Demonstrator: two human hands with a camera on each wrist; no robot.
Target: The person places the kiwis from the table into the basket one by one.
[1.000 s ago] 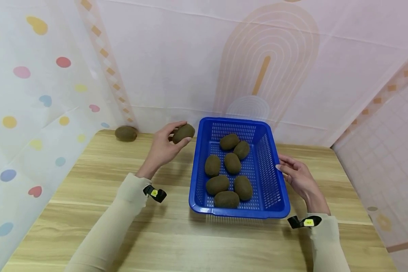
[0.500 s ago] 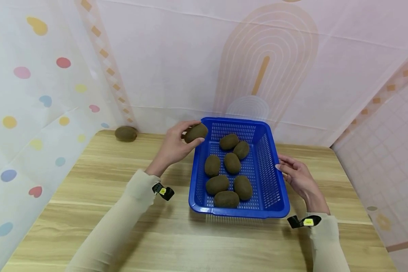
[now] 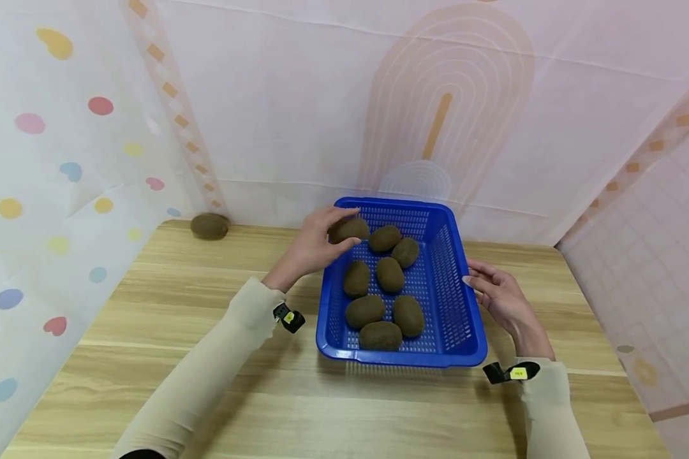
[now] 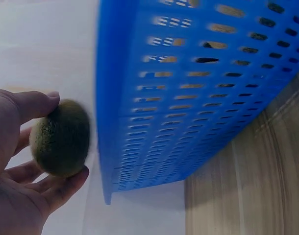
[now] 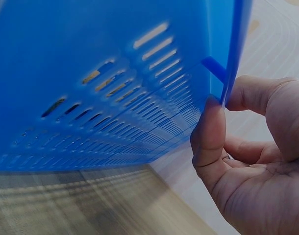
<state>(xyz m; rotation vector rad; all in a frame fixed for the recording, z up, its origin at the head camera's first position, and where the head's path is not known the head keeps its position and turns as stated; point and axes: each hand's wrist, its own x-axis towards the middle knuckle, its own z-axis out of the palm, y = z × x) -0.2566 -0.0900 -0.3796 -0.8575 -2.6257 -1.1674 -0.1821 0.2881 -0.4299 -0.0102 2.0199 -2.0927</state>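
**Kiwi held over the basket's far left corner**

The left hand [image 3: 316, 245] grips a brown, fuzzy, oval kiwi fruit [image 3: 349, 229] between thumb and curled fingers, just above the far left corner of the blue perforated plastic basket [image 3: 460, 319]. The wrist view shows the same kiwi fruit [image 4: 60, 138] cradled beside the basket wall. It looks light and firm but bruisable, with a matt, hairy skin that should not slip; a gentle hold across its middle, as here, seems best. The right hand [image 3: 499, 299] rests relaxed against the basket's right rim, fingertips [image 5: 211, 128] and thumb on the edge, steadying it. Seven more kiwis [image 3: 389, 274] lie inside the basket. One stray kiwi [image 3: 209, 225] sits well left of the basket, at the far edge of the wooden table [image 3: 149, 357].
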